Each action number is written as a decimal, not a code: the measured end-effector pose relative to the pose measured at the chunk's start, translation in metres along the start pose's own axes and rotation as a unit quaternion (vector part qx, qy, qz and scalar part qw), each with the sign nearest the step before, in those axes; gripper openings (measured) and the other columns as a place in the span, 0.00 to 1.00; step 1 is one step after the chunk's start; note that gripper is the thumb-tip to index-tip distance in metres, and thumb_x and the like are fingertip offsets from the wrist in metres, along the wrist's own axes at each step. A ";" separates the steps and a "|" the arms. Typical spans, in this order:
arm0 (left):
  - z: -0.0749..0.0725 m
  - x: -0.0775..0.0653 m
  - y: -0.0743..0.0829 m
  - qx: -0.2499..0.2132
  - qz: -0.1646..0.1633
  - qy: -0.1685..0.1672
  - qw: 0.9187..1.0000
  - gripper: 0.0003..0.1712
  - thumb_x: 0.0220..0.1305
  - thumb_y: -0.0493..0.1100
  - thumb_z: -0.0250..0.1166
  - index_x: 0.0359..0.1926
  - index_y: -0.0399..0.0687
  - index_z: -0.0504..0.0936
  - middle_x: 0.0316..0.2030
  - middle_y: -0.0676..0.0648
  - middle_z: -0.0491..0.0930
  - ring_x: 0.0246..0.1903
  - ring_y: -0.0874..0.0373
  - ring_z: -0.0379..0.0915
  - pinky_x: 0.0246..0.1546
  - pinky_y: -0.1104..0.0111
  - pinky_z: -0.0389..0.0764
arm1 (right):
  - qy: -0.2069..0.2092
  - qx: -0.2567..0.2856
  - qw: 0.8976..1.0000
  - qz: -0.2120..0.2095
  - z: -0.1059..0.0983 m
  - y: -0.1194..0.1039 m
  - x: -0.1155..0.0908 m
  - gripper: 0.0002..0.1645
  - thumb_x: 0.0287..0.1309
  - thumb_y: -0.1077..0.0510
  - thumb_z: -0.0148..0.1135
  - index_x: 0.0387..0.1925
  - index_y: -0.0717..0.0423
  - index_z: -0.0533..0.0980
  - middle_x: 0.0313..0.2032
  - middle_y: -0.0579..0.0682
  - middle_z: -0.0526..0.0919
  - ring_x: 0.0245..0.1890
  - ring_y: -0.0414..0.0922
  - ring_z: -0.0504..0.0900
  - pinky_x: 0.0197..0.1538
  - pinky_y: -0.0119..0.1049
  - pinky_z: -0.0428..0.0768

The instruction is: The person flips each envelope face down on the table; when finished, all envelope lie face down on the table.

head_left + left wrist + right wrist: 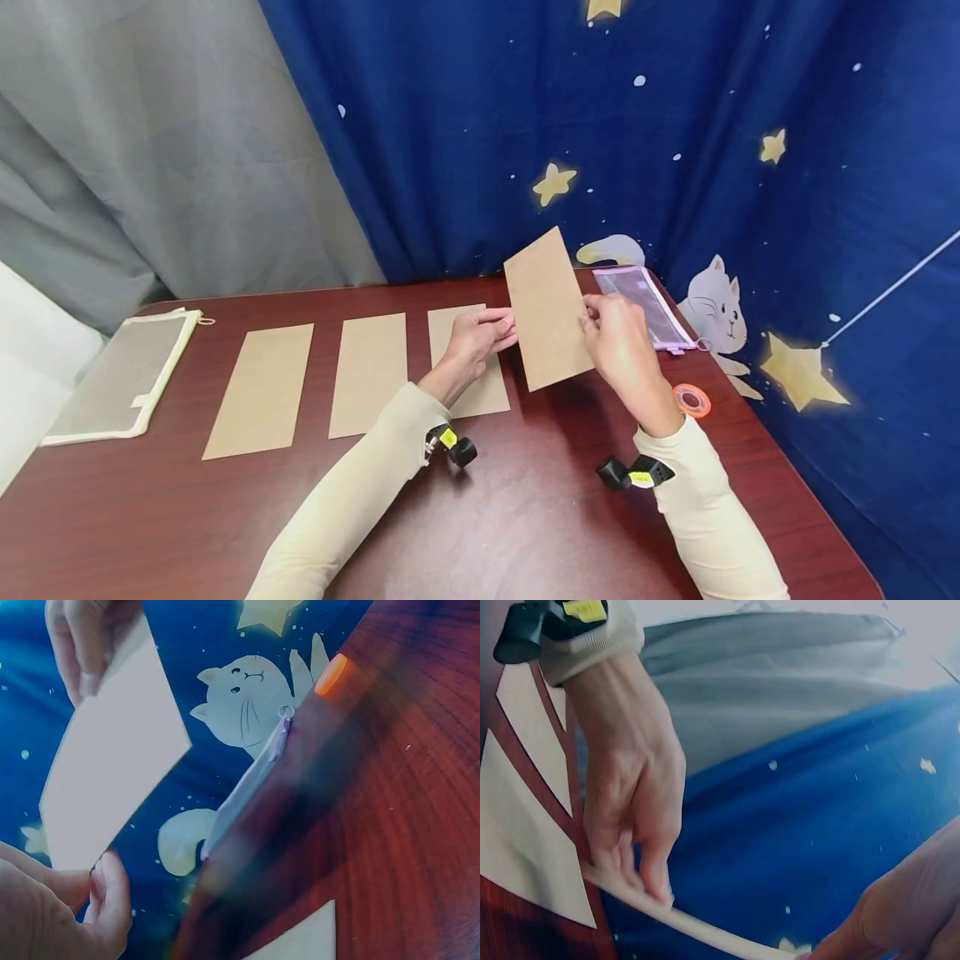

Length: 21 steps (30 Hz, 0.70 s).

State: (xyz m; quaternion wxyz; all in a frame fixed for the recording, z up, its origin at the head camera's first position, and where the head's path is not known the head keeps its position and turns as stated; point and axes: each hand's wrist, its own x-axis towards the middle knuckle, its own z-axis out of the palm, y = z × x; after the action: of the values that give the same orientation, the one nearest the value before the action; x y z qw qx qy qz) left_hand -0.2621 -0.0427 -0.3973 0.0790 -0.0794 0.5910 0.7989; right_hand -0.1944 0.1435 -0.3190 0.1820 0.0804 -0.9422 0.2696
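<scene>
A brown kraft-paper rectangle (551, 312) is held up above the table, tilted, between my two hands. My left hand (474, 340) pinches its left edge between thumb and fingers. At the opposite edge, my right hand (618, 337) pinches it too, as the left wrist view also shows. Seen nearly edge-on in the right wrist view, the paper (705, 930) looks thin. Three similar brown rectangles lie flat in a row: one at the left (258, 392), one in the middle (369, 375), and one (480, 396) partly hidden behind my left hand.
A mesh zip pouch with pale yellow trim (112, 383) lies at the table's left. At the back right is a purple-edged zip pouch (637, 304), with an orange ring-shaped object (692, 401) near the right edge. Grey and blue star-patterned curtains (465, 150) hang behind the table.
</scene>
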 end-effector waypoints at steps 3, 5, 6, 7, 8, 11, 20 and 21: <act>0.002 -0.002 0.005 0.013 0.025 0.002 1.000 0.15 0.64 0.26 0.65 0.52 0.28 0.83 0.35 0.46 0.84 0.28 0.64 0.81 0.43 0.67 0.90 | -0.038 0.018 0.999 0.022 -0.003 0.011 0.005 0.21 0.62 0.67 0.61 0.56 0.69 0.79 0.39 0.64 0.86 0.42 0.59 0.83 0.47 0.54 0.81; 0.003 -0.003 0.007 0.015 0.035 0.004 0.999 0.15 0.63 0.25 0.65 0.52 0.26 0.83 0.35 0.44 0.84 0.27 0.64 0.82 0.40 0.69 0.90 | -0.064 0.033 0.997 0.039 -0.002 0.019 0.008 0.23 0.63 0.66 0.61 0.59 0.69 0.77 0.42 0.64 0.86 0.43 0.59 0.85 0.48 0.53 0.82; 0.003 -0.004 0.008 0.015 0.036 0.006 0.999 0.15 0.63 0.25 0.65 0.51 0.26 0.83 0.35 0.43 0.84 0.27 0.64 0.82 0.39 0.69 0.90 | -0.075 0.044 0.995 0.048 -0.001 0.023 0.010 0.23 0.63 0.66 0.61 0.60 0.69 0.76 0.43 0.65 0.86 0.45 0.59 0.86 0.49 0.52 0.82; 0.004 -0.003 0.009 0.016 0.036 0.007 0.999 0.15 0.62 0.24 0.66 0.50 0.26 0.83 0.36 0.43 0.84 0.26 0.64 0.82 0.38 0.70 0.90 | -0.082 0.055 0.994 0.056 -0.001 0.027 0.011 0.24 0.63 0.65 0.61 0.60 0.69 0.76 0.44 0.65 0.86 0.46 0.59 0.86 0.50 0.51 0.83; 0.005 -0.003 0.009 0.017 0.036 0.008 0.999 0.15 0.62 0.24 0.66 0.50 0.25 0.83 0.36 0.41 0.84 0.26 0.64 0.83 0.37 0.71 0.90 | -0.086 0.066 0.992 0.064 0.001 0.032 0.013 0.23 0.63 0.65 0.61 0.60 0.69 0.77 0.45 0.66 0.86 0.47 0.59 0.87 0.50 0.49 0.83; 0.006 -0.002 0.008 0.044 0.043 0.012 0.998 0.13 0.60 0.25 0.68 0.48 0.26 0.85 0.40 0.36 0.85 0.24 0.63 0.84 0.36 0.69 0.90 | -0.088 0.101 0.987 0.087 0.010 0.046 0.017 0.21 0.63 0.65 0.62 0.56 0.70 0.78 0.46 0.66 0.86 0.48 0.59 0.86 0.45 0.38 0.84; 0.009 0.009 -0.011 0.201 0.072 0.043 0.976 0.06 0.56 0.27 0.72 0.36 0.29 0.87 0.36 0.33 0.88 0.28 0.50 0.89 0.34 0.66 0.90 | -0.096 0.119 0.978 0.143 0.042 0.080 0.022 0.15 0.63 0.63 0.62 0.48 0.68 0.83 0.45 0.66 0.86 0.42 0.53 0.82 0.37 0.29 0.75; 0.010 0.011 -0.012 0.217 0.074 0.043 0.972 0.05 0.56 0.28 0.72 0.35 0.29 0.88 0.35 0.34 0.89 0.29 0.49 0.89 0.34 0.65 0.90 | -0.103 0.115 0.977 0.146 0.044 0.081 0.022 0.15 0.63 0.62 0.62 0.48 0.68 0.83 0.46 0.66 0.86 0.43 0.54 0.82 0.39 0.30 0.76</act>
State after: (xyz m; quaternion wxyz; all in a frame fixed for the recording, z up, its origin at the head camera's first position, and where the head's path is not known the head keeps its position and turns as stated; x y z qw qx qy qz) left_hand -0.2704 -0.0294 -0.4082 0.0094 -0.0510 0.7576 0.6506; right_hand -0.2483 0.1874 -0.3839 0.0326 -0.0103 -0.9203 0.3898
